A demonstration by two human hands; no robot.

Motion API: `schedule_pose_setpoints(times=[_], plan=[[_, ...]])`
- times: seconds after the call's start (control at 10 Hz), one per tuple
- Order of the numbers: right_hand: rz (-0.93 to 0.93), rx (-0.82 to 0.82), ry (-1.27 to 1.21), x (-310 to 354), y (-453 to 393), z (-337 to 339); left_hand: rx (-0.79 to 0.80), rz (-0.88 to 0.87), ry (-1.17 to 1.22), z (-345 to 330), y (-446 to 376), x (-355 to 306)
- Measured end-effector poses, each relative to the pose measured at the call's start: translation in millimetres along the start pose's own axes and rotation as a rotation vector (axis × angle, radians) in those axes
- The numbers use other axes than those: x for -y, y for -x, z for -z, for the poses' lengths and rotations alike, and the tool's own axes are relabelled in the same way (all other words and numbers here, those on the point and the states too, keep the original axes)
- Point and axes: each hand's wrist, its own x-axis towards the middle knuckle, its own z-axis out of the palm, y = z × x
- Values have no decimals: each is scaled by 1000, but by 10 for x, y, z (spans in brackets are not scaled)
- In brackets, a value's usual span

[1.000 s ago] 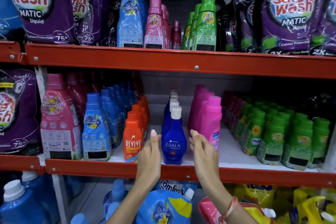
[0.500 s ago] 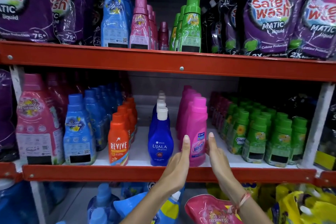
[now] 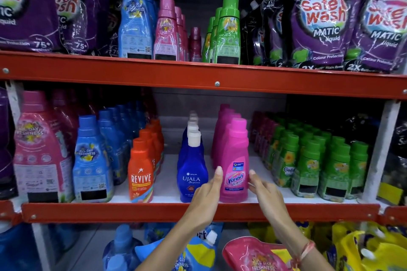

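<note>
A pink Vanish bottle [image 3: 234, 160] stands upright at the front of its row on the middle shelf [image 3: 198, 212]. My left hand [image 3: 206, 198] is at the bottle's left side with straight fingers, fingertips by the label. My right hand [image 3: 264, 191] is at its right side, fingers straight and touching the bottle's edge. Neither hand is curled round it. Just left of my left hand stands a dark blue Ujala bottle [image 3: 192, 169] with a white cap.
Orange Revive bottles [image 3: 141, 174], blue bottles [image 3: 92, 160] and a large pink one [image 3: 37, 152] fill the shelf's left. Green Comfort bottles [image 3: 308, 165] crowd the right. Purple Safe Wash pouches [image 3: 321, 24] and tall bottles sit above; refill pouches [image 3: 253, 255] lie below.
Both hands shifted right from either side of the Ujala bottle to either side of the pink Vanish bottle. The view panned right with them.
</note>
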Motion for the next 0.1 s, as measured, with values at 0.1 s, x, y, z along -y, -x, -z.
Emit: schedule_pose_setpoints(times=[0.1], plan=[[110, -102, 55, 88, -117, 149, -150, -231, -169, 73, 103, -92]])
